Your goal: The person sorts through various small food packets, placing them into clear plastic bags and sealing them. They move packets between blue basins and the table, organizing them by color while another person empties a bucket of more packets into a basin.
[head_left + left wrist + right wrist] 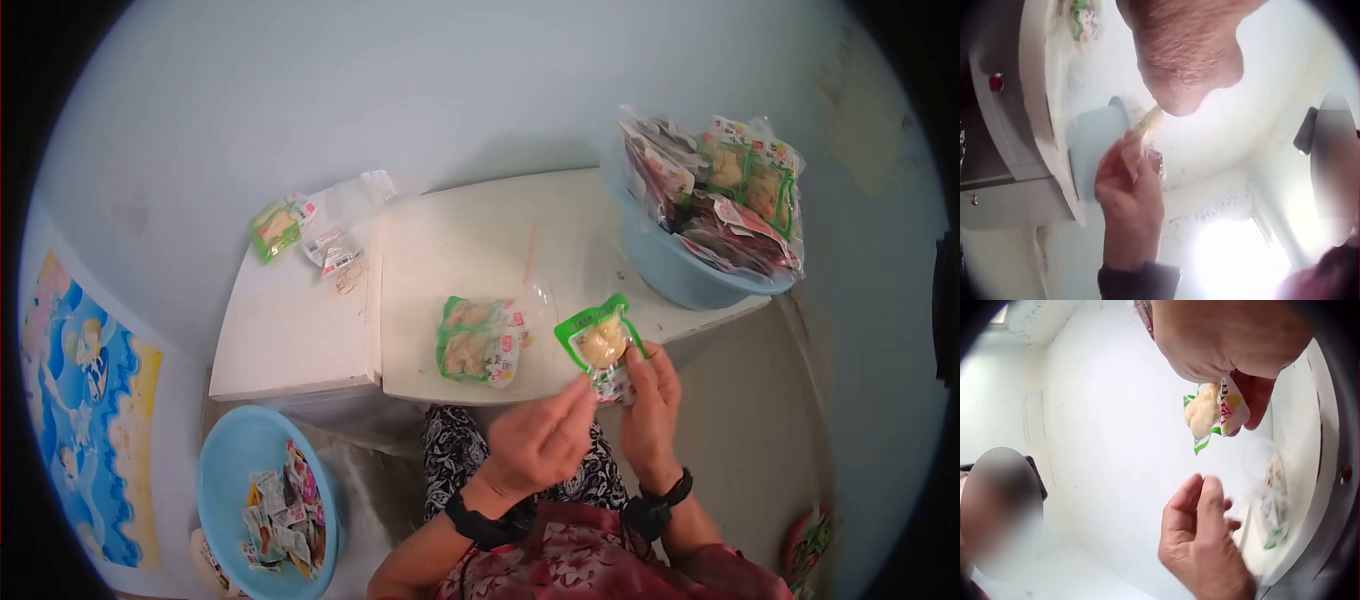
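Observation:
In the head view, my right hand pinches the lower right edge of a small food packet, held up over the table's front edge. Green trim frames its clear window, and pale, rounded food shows inside. My left hand is at the packet's lower left corner, thumb and forefinger tips together. From the right wrist, the left hand appears a little apart from the packet, its fingers curled and nothing visible between them. Similar green-edged packets in a clear bag lie on the table to the left.
A blue basin heaped with bagged packets stands at the table's right end. Another green packet and clear wrapping lie on the left surface. Below left, a blue basin holds many small colourful sachets.

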Tool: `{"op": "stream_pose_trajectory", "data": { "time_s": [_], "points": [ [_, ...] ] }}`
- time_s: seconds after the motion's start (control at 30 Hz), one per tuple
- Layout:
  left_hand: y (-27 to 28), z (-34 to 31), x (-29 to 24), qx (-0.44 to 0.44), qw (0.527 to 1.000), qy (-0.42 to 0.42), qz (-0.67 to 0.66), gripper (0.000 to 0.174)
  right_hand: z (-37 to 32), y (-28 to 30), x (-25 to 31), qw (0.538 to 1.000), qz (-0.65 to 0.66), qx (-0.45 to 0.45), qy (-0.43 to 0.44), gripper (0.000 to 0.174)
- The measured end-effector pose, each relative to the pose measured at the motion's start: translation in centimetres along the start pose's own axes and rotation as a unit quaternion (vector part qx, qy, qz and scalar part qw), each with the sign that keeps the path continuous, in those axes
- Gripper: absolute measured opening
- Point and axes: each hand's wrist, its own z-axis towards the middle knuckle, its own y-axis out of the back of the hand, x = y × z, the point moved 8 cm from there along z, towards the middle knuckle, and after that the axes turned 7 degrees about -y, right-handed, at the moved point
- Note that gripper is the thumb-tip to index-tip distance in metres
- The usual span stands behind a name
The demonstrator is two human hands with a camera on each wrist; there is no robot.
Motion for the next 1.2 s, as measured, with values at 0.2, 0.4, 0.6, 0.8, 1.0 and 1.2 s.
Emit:
{"op": "stream_pose_trajectory", "data": {
  "time_s": [0.2, 0.4, 0.6, 0.8, 1.0, 1.2],
  "points": [
    [2.2, 3.7, 5.6, -0.016, 0.98, 0.089, 0.175, 0.037, 2.8, 2.1, 1.2, 0.993, -0.106, 0.001, 0.056, 0.017],
    [-0.1, 5.0, 7.1, 0.087, 0.965, 0.13, 0.213, 0.022, 3.6, -0.4, 2.7, 0.949, -0.268, 0.006, 0.164, 0.009],
    [-0.3, 4.4, 8.3, 0.024, 0.978, 0.13, 0.159, 0.01, 4.5, -3.3, 2.3, 0.958, -0.243, 0.076, 0.13, 0.013],
    [0.3, 5.4, 7.1, 0.026, 0.979, 0.146, 0.143, 0.008, 6.6, -5.8, -0.1, 0.968, -0.207, 0.137, 0.046, 0.019],
    [-0.3, 5.4, 6.7, 0.02, 0.984, 0.126, 0.125, 0.006, 8.9, -8.9, -1.6, 0.939, -0.294, 0.178, 0.012, 0.025],
    [0.9, 3.9, 6.9, -0.015, 0.984, 0.169, 0.053, 0.031, 8.7, -8.9, -3.9, 0.963, -0.129, 0.222, -0.084, 0.041]
  ]
}}
